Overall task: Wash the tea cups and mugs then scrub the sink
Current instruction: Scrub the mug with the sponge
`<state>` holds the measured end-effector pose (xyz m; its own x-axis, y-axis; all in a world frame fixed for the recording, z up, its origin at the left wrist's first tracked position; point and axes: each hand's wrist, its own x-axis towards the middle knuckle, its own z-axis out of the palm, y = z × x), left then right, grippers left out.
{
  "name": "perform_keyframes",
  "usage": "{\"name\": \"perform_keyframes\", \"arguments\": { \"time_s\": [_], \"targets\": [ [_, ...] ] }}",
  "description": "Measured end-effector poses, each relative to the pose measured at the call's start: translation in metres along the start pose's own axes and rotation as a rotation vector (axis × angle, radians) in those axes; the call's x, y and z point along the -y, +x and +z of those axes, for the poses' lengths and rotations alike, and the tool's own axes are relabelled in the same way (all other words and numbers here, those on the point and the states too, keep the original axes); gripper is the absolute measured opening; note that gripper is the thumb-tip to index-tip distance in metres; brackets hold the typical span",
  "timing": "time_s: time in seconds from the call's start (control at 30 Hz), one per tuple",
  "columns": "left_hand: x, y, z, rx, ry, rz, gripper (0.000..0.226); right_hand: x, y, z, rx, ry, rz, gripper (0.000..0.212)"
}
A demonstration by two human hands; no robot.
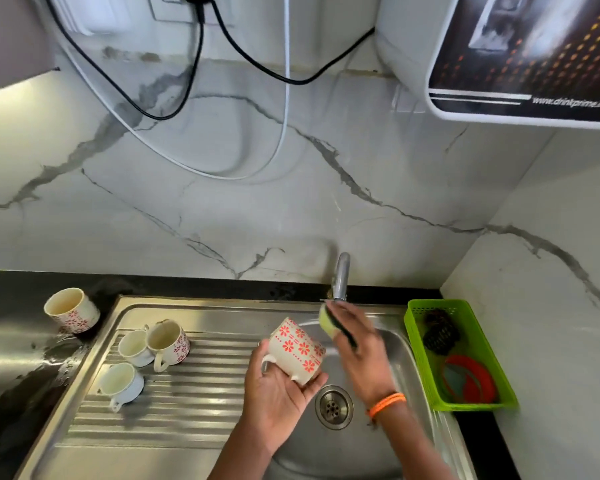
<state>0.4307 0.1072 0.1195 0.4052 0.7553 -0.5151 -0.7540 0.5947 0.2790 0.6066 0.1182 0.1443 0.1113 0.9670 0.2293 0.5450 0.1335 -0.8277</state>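
Plainly the flowered mug (297, 349) is glazed ceramic — stiff, breakable, likely slick when wet. The left hand (278, 393) cups it from below over the sink (222, 313), fingers curled round body and handle; the right hand (354, 337) grips a sponge (326, 318) just beside its rim.

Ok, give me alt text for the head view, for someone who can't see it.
Over a steel sink, the left hand holds a flowered mug while the right hand holds a sponge near the tap. Three cups sit on the drainboard, a fourth on the counter, and a green basket sits right of the basin.
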Motion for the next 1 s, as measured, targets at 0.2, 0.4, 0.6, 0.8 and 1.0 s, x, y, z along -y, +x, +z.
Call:
{"name": "perform_keyframes", "arguments": {
  "time_s": [0.2,0.4,0.6,0.8,1.0],
  "targets": [
    [-0.014,-0.018,-0.006,0.05,0.052,0.026,0.068,0.033,-0.028,0.063,0.116,-0.17,-0.2,0.061],
    [-0.041,-0.034,-0.032,-0.009,0.173,0.043,0.074,0.018,-0.066,0.064,0.195,-0.227,-0.283,0.058],
    [-0.039,-0.049,-0.04,0.018,0.285,-0.017,0.071,0.059,-0.044,0.093,0.078,0.014,-0.124,0.054],
    [-0.06,-0.056,-0.052,0.058,0.159,-0.028,0.071,0.066,-0.089,0.106,0.209,-0.315,-0.492,0.054],
    [-0.061,-0.055,-0.071,-0.046,0.425,-0.052,0.08,0.061,-0.078,0.104,0.058,0.179,0.063,0.049]
  ]
}}
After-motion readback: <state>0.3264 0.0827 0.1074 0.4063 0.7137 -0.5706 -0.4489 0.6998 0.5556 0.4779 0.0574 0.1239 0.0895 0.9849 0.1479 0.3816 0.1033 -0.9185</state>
